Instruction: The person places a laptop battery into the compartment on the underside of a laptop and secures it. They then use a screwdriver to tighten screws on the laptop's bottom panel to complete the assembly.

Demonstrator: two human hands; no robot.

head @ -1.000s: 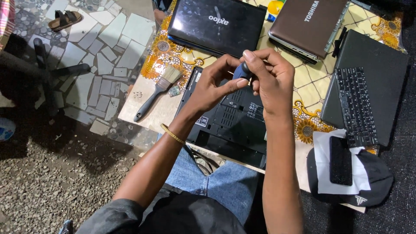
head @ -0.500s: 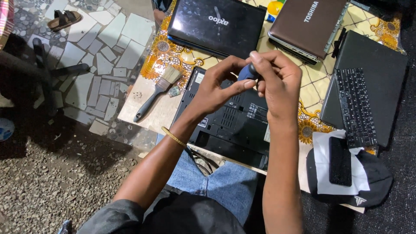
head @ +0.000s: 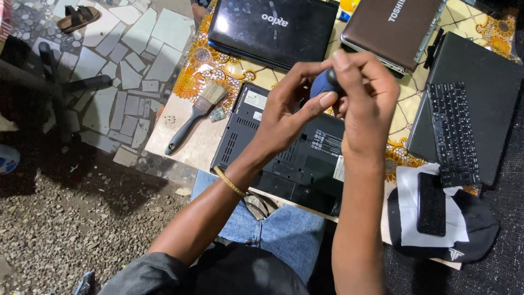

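Observation:
A black laptop [head: 284,158] lies upside down on the table in front of me, its underside up. Above it both hands hold a small blue and black tool [head: 323,84]. My left hand [head: 286,112] pinches its blue part with thumb and fingers. My right hand [head: 367,104] wraps the dark end from the right. The tool's tip is hidden behind my fingers.
A black-handled paintbrush [head: 194,117] lies left of the laptop. A closed black laptop [head: 273,30] and a closed brown one [head: 393,30] lie at the back. An open black laptop [head: 464,109] is at right, a phone [head: 432,203] on white paper and a black cap [head: 469,240] below it.
Both hands have lifted off the upturned laptop with the tool and risen toward the camera. The laptop has stayed in place.

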